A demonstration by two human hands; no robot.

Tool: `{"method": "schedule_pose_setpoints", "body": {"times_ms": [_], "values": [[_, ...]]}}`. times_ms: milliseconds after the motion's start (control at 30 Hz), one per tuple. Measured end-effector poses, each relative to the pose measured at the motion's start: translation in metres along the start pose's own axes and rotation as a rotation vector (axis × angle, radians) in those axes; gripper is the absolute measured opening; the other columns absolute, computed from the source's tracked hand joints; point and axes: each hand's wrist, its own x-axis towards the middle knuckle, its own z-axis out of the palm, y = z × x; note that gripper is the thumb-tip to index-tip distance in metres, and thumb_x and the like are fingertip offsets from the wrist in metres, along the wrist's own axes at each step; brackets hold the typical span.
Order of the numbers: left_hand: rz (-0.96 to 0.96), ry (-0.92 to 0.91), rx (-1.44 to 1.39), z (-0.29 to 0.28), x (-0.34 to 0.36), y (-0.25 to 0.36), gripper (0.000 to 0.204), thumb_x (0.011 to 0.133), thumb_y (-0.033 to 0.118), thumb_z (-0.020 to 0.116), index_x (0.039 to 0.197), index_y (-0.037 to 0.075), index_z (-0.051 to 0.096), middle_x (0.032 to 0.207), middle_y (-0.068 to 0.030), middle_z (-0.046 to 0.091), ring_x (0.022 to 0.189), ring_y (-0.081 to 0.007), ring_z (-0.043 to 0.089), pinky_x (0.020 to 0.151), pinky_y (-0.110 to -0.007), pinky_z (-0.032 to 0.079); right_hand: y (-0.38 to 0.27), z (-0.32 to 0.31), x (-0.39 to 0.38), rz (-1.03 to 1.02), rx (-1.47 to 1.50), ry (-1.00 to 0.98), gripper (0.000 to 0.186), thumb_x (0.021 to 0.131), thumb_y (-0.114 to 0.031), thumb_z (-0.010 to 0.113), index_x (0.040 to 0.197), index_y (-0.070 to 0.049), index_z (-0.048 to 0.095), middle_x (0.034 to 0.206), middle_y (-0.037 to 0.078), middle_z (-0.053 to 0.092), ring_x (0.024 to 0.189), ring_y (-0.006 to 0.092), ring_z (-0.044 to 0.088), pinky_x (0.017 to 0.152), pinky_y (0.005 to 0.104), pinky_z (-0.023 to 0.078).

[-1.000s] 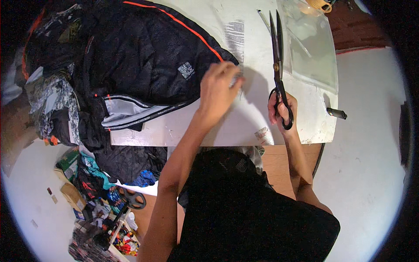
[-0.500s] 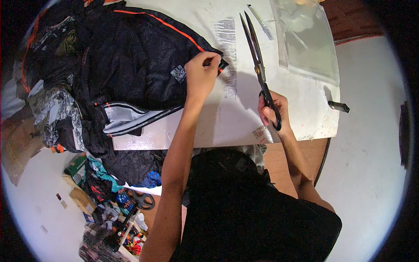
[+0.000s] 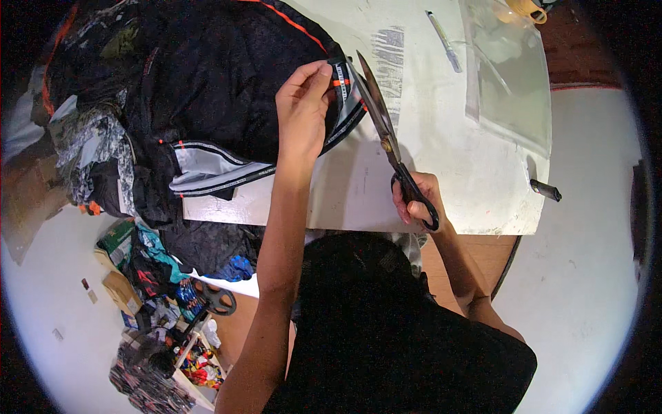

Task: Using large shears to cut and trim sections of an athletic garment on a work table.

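Black, orange-piped garment (image 3: 227,83) on worktop (image 3: 448,145), edge (image 3: 340,83) pinched in left grip (image 3: 301,114); right grip (image 3: 425,185) holds black-handled scissors (image 3: 387,143) at that edge, blades (image 3: 377,103) pointing away, long axis slanting leftward.

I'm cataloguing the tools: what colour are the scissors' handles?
The scissors' handles are black, seen best in the head view.

Black-handled scissors (image 3: 387,143) — blades at black garment (image 3: 221,83)

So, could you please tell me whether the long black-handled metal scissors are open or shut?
Slightly open: the scissors in the right hand show their blade tips apart.
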Motion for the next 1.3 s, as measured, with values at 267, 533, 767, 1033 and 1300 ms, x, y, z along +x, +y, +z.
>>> {"method": "schedule_pose_setpoints", "body": {"times_ms": [267,533,767,1033,1300], "values": [[0.118,-0.078,0.146,-0.007,-0.004,0.003,0.015,0.089,0.005,0.053,0.101,-0.003,0.057,0.094,-0.0071,0.061,0.084,-0.0130,0.060,0.080,-0.026,0.049,0.003,0.010,0.008,0.046,0.100,-0.090,0.052,0.069,-0.047,0.072,0.071,0.000,0.049,0.054,0.001,0.046,0.039,0.0076,0.046,0.034,0.0212,0.038],[0.154,-0.036,0.161,-0.001,-0.008,0.008,0.013,0.088,0.006,0.056,0.098,-0.001,0.061,0.085,-0.0012,0.061,0.077,-0.0056,0.055,0.071,-0.020,0.046,0.000,0.016,0.009,0.057,0.173,-0.059,0.061,0.067,-0.057,0.069,0.067,-0.001,0.048,0.052,0.001,0.046,0.036,0.0063,0.043,0.030,0.0198,0.036],[0.138,-0.050,0.203,-0.007,-0.008,0.011,0.013,0.088,0.007,0.056,0.099,0.001,0.061,0.088,-0.0009,0.060,0.078,-0.0051,0.055,0.071,-0.019,0.046,-0.006,0.018,0.009,0.059,0.193,-0.065,0.061,0.066,-0.058,0.069,0.062,-0.002,0.046,0.050,0.001,0.044,0.034,0.0062,0.041,0.029,0.0196,0.036],[0.125,-0.025,0.137,-0.006,-0.011,0.017,0.011,0.088,0.008,0.058,0.095,0.002,0.062,0.081,0.0024,0.058,0.072,-0.0023,0.051,0.065,-0.016,0.042,-0.008,0.014,0.014,-0.034,0.236,0.059,0.053,0.074,-0.050,0.066,0.064,-0.003,0.046,0.050,0.001,0.042,0.036,0.0063,0.041,0.029,0.0195,0.032],[0.104,-0.083,0.124,-0.007,-0.016,0.023,0.015,0.090,0.004,0.052,0.102,-0.003,0.056,0.092,-0.0051,0.058,0.086,-0.0091,0.055,0.078,-0.022,0.044,-0.049,0.039,0.063,-0.168,-0.202,0.357,0.025,0.076,-0.016,0.072,0.070,-0.003,0.052,0.054,0.000,0.052,0.038,0.0038,0.042,0.034,0.0175,0.032]]}}
